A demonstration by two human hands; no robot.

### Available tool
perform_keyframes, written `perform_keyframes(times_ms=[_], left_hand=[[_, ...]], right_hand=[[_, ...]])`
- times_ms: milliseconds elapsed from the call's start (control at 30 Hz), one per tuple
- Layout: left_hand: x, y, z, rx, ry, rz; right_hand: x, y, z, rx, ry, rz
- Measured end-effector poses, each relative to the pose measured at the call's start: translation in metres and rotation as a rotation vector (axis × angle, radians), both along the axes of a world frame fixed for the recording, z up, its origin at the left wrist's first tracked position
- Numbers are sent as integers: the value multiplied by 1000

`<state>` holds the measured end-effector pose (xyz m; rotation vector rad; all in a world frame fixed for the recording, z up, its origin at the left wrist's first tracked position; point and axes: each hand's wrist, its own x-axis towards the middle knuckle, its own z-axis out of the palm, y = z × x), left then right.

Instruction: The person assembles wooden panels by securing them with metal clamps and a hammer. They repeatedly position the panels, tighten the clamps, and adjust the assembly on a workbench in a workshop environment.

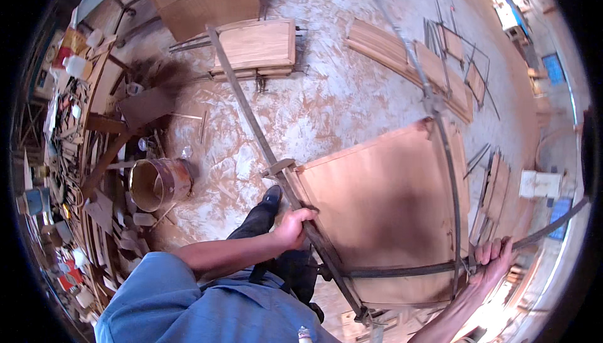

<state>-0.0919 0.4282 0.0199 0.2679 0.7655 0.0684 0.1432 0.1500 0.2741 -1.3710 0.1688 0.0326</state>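
Observation:
A large wooden panel [377,180] stands or leans in front of me, with long metal bar clamps set along and across it. My left hand [293,227] is closed round the left bar clamp [248,107], beside the panel's left edge. On the right, my right hand [492,260] grips the crosswise bar clamp [402,271] close to its jaw, just past the panel's right edge. The right bar clamp [447,167] runs down that side and crosses the crosswise one near my right hand. Part of the right fingers' hold is hidden.
Clamped panels [254,45] lie farther off on the dusty floor, with stacked boards [383,48] at the far right. A round bucket [151,186] sits left of my foot. A cluttered workbench [69,136] lines the left side. More boards [494,186] are at right.

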Motion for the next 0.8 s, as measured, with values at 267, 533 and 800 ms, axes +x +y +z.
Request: perform_keyframes(times_ms=[267, 533, 800], left_hand=[[53, 65, -55, -233, 89, 108], [146, 124, -138, -115, 132, -181], [183, 294, -176, 167, 315, -64]], right_hand=[[57, 189, 10, -84, -2, 121], [130, 251, -62, -157, -125, 353], [237, 308, -115, -492, -284, 324]])
